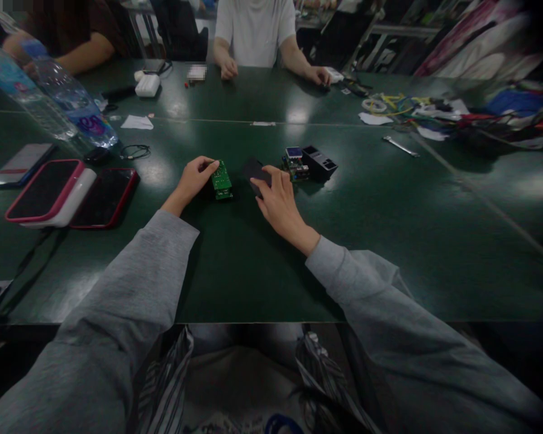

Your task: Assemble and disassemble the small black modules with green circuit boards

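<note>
My left hand is closed on a green circuit board, thumb on its top face. The board seems to have a second layer beneath it. In my right hand is a flat black plastic piece, tilted, with the fingers covering part of it. A small gap separates the board and the black piece. Just beyond my right hand stands another circuit board with a small screen. Against its right side lies a black plastic case with cut-out openings.
Phones and tall water bottles stand at the left. A wrench and a heap of cables lie on the right of the green table. Across it, a person in a white shirt rests both hands on the tabletop.
</note>
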Available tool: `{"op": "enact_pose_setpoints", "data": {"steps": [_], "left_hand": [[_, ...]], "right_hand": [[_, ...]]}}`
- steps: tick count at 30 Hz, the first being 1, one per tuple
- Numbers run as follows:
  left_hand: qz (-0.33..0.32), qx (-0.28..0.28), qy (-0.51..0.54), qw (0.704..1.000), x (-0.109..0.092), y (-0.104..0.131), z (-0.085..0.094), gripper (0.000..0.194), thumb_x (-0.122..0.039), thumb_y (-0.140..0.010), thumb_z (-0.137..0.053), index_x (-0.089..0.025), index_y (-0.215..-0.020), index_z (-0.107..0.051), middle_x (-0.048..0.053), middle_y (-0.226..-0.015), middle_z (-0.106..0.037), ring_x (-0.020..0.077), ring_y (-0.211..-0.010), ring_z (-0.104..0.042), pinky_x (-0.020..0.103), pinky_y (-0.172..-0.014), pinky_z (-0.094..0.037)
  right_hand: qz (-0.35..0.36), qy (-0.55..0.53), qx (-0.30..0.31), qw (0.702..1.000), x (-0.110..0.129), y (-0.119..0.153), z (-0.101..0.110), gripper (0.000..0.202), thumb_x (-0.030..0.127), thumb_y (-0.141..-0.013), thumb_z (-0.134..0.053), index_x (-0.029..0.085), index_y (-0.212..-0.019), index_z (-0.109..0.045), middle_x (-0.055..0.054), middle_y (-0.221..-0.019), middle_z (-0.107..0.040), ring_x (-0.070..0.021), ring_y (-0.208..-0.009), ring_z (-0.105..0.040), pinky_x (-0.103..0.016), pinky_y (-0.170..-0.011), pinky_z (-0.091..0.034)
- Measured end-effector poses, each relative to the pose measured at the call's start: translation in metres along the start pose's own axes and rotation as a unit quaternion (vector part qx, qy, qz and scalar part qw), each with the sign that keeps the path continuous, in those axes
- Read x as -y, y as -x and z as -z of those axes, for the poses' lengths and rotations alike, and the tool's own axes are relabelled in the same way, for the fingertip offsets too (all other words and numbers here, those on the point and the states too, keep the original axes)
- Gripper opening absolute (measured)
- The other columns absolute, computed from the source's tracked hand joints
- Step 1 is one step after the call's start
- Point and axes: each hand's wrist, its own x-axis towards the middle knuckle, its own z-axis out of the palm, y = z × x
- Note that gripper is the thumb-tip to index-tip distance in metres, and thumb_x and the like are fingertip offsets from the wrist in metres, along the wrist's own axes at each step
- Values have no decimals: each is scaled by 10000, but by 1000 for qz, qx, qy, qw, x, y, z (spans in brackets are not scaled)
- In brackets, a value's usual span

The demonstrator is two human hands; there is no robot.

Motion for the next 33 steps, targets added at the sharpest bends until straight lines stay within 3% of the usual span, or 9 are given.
{"op": "enact_pose_setpoints", "data": {"steps": [5,16,20,28,33], "left_hand": [[-13,-8,0,1000,4,-2,-1,200,-391,-884,-660,-193,-913,-675,31,-881,-701,163,-826,-643,307,-799,-523],[-26,-57,30,998,6,-5,-1,222,-406,-870,-702,-195,-909,-648,26,-874,-686,137,-798,-642,264,-747,-515],[-28,-61,29,997,4,-4,-1,248,-420,-846,-725,-188,-903,-658,30,-887,-696,140,-814,-647,266,-760,-518],[10,-27,81,996,-5,1,0,300,-480,-864,-700,-197,-953,-654,49,-961,-714,161,-913,-669,293,-828,-542],[47,-8,176,983,-20,5,-14,323,-520,-908,-643,-221,-1031,-643,48,-1027,-719,160,-939,-691,303,-811,-576]], "right_hand": [[62,22,64,996,5,1,1,401,192,-944,-541,186,-1346,-542,-162,-1513,-376,-360,-1430,-325,-600,-1102,-409],[59,28,71,995,6,1,3,413,214,-957,-511,156,-1366,-516,-164,-1543,-373,-334,-1476,-280,-561,-1145,-362],[56,33,56,996,4,0,2,404,208,-955,-501,160,-1356,-525,-157,-1523,-402,-332,-1457,-310,-548,-1134,-378],[-37,-5,-42,998,-12,-5,2,406,236,-971,-445,181,-1365,-524,-156,-1409,-490,-347,-1398,-376,-619,-1139,-359],[-35,-85,-81,992,-4,-4,-4,441,356,-1023,-386,198,-1429,-449,-149,-1375,-511,-297,-1336,-455,-573,-1142,-393]]}}
